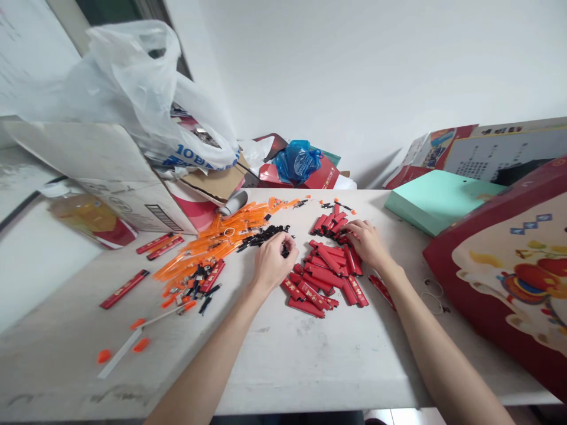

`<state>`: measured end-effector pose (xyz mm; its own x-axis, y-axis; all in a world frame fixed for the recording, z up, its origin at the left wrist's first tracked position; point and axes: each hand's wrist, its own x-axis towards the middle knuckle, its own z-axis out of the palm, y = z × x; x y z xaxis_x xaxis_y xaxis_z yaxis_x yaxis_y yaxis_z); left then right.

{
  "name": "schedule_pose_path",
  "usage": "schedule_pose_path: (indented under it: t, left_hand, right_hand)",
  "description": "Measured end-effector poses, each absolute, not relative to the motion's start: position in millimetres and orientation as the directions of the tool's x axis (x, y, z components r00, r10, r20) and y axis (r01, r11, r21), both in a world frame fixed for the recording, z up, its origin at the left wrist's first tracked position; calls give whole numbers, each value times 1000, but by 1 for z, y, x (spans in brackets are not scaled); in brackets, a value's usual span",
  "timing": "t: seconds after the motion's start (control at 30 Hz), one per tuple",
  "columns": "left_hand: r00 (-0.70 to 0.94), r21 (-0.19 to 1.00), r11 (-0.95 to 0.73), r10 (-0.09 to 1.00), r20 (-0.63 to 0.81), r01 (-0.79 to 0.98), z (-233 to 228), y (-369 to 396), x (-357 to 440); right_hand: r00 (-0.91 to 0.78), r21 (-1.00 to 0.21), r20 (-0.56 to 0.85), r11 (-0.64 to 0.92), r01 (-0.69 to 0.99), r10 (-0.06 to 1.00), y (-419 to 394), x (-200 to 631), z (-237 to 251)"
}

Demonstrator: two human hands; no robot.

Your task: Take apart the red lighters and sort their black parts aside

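Note:
My left hand [274,261] is held over the near edge of a heap of small black parts [266,235], its fingers curled inward. Something dark shows inside the curl, but whether it is held or lies behind is unclear. On the right, my right hand [367,243] bends its fingers down onto the upper part of a pile of slim red casings [325,274], many with gold lettering. Its fingertips close on a red casing there, partly hidden by the hand. A single red casing [381,291] lies beneath my right forearm.
Orange translucent strips [199,251] spread left of the black heap, with loose metal and black bits [199,280] in front. An open cardboard box [101,171], bottle [88,215] and plastic bag [142,100] crowd the left. A mint-green box [438,200] and red printed box [509,265] border the right.

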<state>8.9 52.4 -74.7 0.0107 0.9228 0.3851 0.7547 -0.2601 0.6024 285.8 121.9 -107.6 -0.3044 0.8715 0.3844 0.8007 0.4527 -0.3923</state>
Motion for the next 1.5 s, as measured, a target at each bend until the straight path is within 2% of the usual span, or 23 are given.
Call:
schedule_pose_path:
  t: [0.13,0.2,0.23,0.3,0.37,0.47,0.63,0.83,1.03,1.27,1.5]
  left_hand:
    - [13,630,-270,924,382,728,-74,52,10]
    - [40,673,-299,927,372,677,-73,50,10]
    - [61,695,-318,928,368,645,-72,49,11]
    - [107,729,-358,924,368,583,-69,45,11]
    - [150,749,-395,914,376,531,-67,41,13]
    - [211,773,-433,901,379,464,-64,35,16]
    - [269,789,-472,879,392,394,-59,29,21]
    - [242,804,-483,875,420,347,-60,28,22]
    - [196,858,-426,903,383,287,-64,31,23]
    - [175,914,-351,931,319,202,-64,33,20]
    - [179,916,-353,930,321,192,-65,32,19]
  right_hand:
    - [-241,-441,455,452,775,857,111,275,-93]
    - [-222,-512,481,477,714,848,101,265,-83]
    - [-216,-588,483,497,638,849,94,259,-78]
    - [-260,-739,430,502,450,865,80,245,-68]
    - [-361,-839,349,460,291,865,68,233,-59]
    - [-447,-914,285,381,138,848,55,220,-52]
    - [-465,-972,225,230,-46,856,48,211,-55]
    - [-436,-978,182,210,16,881,47,212,-55]
    - [-365,-951,263,304,60,893,53,218,-52]
    - [-356,-988,150,149,-31,922,55,220,-56]
    - [-343,-987,162,152,-56,925,56,219,-57]
